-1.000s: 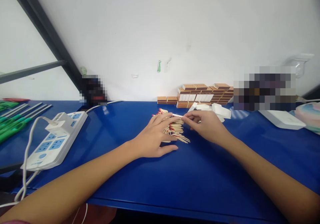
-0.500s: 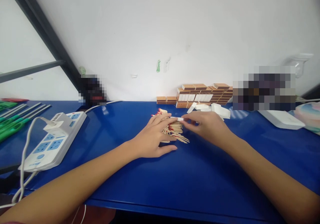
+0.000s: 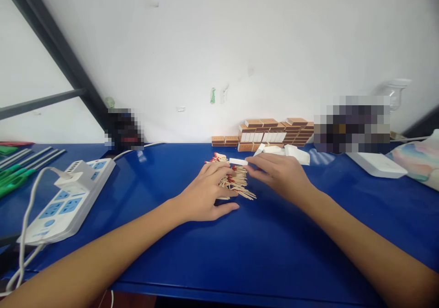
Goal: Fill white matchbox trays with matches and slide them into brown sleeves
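Note:
A loose pile of red-tipped matches (image 3: pixel 239 178) lies on the blue table. Over its left part my left hand (image 3: pixel 206 191) rests with the fingers spread, hiding some of the sticks. At the pile's far side is a small white matchbox tray (image 3: pixel 237 162), seen edge-on. My right hand (image 3: pixel 279 170) pinches the right end of this tray between thumb and fingers. The tray's left end is close to my left fingertips; whether they touch it I cannot tell. More white trays (image 3: pixel 297 154) lie loosely heaped just behind my right hand.
Stacked brown matchboxes (image 3: pixel 274 134) stand against the wall, with a shorter row of boxes (image 3: pixel 224 141) to their left. A white power strip (image 3: pixel 72 202) with a plugged cable and green-handled tools (image 3: pixel 15 173) are at left. A white box (image 3: pixel 377 165) lies at right.
My left fingers have drawn back from the white tray, so more of it shows. My right hand keeps its pinch on it. The whole view has shifted slightly.

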Demonstrator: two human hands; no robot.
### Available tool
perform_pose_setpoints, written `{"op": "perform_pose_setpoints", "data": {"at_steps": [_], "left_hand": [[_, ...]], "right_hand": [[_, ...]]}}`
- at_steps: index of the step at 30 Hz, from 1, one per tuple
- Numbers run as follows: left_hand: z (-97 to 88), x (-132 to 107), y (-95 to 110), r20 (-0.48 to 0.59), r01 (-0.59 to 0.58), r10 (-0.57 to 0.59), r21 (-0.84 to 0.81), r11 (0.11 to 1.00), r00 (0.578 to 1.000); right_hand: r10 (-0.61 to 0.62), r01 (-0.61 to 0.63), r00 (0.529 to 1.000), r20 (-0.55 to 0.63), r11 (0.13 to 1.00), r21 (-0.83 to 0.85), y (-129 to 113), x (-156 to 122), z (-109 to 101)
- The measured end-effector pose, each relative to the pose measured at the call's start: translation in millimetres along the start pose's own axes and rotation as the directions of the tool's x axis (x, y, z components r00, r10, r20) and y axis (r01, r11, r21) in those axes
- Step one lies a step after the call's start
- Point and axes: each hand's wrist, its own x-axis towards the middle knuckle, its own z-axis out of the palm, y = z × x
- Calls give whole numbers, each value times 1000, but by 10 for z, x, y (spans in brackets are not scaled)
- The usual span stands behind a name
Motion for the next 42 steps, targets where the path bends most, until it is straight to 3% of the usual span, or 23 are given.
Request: {"op": "perform_pose_setpoints", "data": {"at_steps": [6, 13, 17, 22, 32, 42], "left_hand": [[-20, 32, 23, -99, -42, 37, -54, 998, 994], [-14, 52, 40, -224, -48, 31, -70, 996, 974], [-10, 64, 42, -257, -63, 44, -63, 996, 965], [-14, 73, 42, -263, -58, 42, -51, 997, 964], [9, 73, 24, -277, -73, 56, -53, 996, 959], [3, 72, 23, -247, -43, 26, -63, 997, 969]], "right_hand": [[-46, 38, 994, -104, 996, -75, -49, 57, -62], [18, -19, 1000, -25, 999, -38, -86, 65, -117], [-2, 2, 999, -46, 1000, 4, -111, 74, -138], [-72, 70, 993, -93, 997, -21, -141, 94, -156], [39, -39, 998, -52, 999, 4, -78, 36, -130], [137, -130, 986, -93, 989, 73, -101, 52, -118]]}}
